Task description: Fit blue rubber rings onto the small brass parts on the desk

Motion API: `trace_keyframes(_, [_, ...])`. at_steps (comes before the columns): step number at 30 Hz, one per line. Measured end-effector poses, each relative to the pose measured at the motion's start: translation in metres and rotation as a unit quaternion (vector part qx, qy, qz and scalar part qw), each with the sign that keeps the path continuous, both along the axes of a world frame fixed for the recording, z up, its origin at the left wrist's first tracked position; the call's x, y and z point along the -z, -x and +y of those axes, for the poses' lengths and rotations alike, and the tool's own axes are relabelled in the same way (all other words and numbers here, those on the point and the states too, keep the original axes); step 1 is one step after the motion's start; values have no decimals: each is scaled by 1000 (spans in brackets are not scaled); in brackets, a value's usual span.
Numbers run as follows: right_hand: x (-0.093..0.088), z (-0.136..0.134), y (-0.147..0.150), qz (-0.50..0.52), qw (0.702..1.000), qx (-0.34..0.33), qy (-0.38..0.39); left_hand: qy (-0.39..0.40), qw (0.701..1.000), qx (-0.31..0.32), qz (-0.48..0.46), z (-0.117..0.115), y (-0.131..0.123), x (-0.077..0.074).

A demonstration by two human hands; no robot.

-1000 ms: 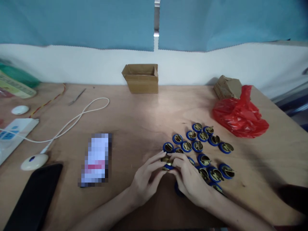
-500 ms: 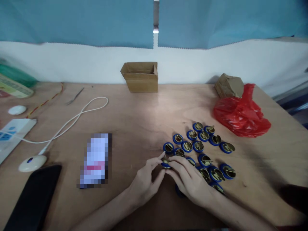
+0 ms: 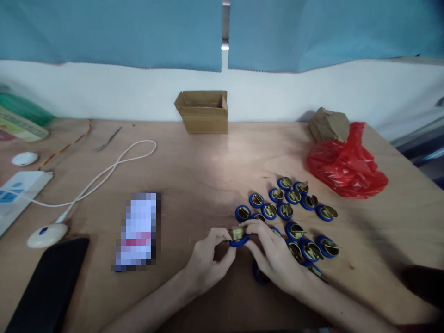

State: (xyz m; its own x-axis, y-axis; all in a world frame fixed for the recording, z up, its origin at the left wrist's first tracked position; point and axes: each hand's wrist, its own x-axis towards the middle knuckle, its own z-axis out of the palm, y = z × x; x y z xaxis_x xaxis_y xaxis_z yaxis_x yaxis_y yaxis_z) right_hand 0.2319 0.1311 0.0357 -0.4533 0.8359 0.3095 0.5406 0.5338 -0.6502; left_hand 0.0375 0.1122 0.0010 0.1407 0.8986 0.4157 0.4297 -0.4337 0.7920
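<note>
Both sets of fingers (image 3: 255,226) pinch one blue-rimmed disc (image 3: 238,234).

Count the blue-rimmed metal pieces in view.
19 pieces: 1 held by the left hand and right hand; on the table, 1 at the right hand's near edge, 17 beyond or right of the hands. More may be hidden.

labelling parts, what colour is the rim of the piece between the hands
The rim is blue, clearest in the head view.
</note>
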Motion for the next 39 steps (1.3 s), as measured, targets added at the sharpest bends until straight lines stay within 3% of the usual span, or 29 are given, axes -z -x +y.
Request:
trace_keyframes(9, [-8, 2, -5, 38, 997, -63, 4, 24, 999, -34, -31, 3, 5, 10])
trace_keyframes(13, [-8, 1, -6, 57, 995, -80, -19, -18, 999, -5, -30, 4, 8, 9])
trace_keyframes(22, [2, -1, -5, 29, 997, -57, 43, -100, 993, 48, 29, 3, 8, 7])
trace_keyframes(29, [-13, 3, -3, 85, 985, 11, 148, -78, 995, 69, 8, 0, 7, 9])
trace_keyframes(33, [-13, 4, -8, 143, 974, 58, 165, -62, 994, 91, -2, 0, 10, 9])
trace_keyframes(35, [-10, 4, -10, 152, 973, 76, 154, -38, 997, 62, 15, 3, 11, 7])
trace_keyframes(39, [-6, 2, -12, 134, 979, 82, 127, 44, 995, -58, 70, 12, 18, 3])
